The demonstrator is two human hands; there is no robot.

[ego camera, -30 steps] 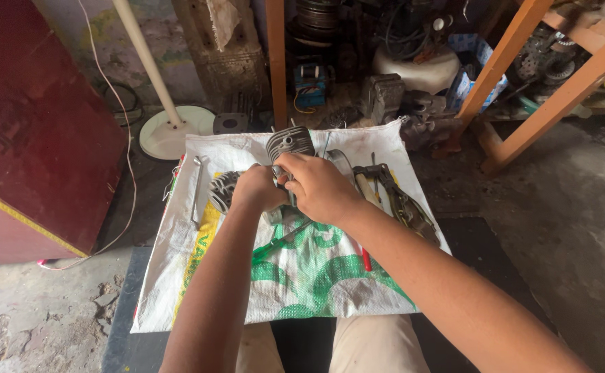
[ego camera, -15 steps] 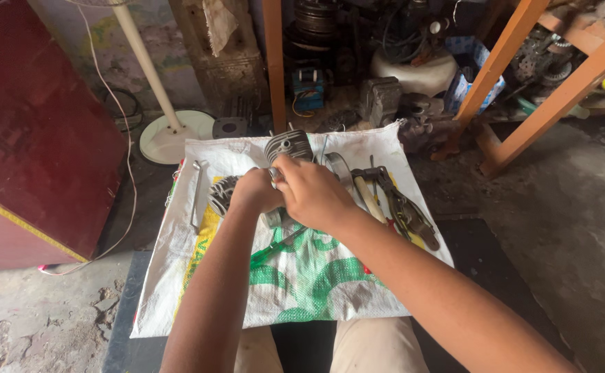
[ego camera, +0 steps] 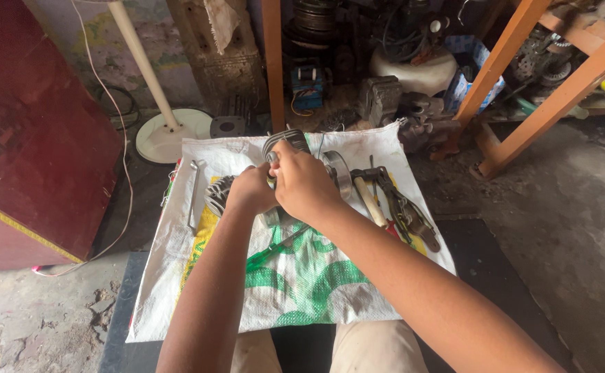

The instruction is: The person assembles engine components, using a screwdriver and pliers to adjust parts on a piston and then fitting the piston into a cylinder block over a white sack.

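Beneath both hands (ego camera: pixel 281 188), a small metal part (ego camera: pixel 272 215) sits mostly hidden.

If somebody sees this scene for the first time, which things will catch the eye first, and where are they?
At the centre, the left hand and the right hand meet over a grey finned metal part, on a white woven sack with green print spread on the floor. To the right of the hands lies a cluster of hand tools. At the far left stands a dark red cabinet, with the round white base of a stand beside it.
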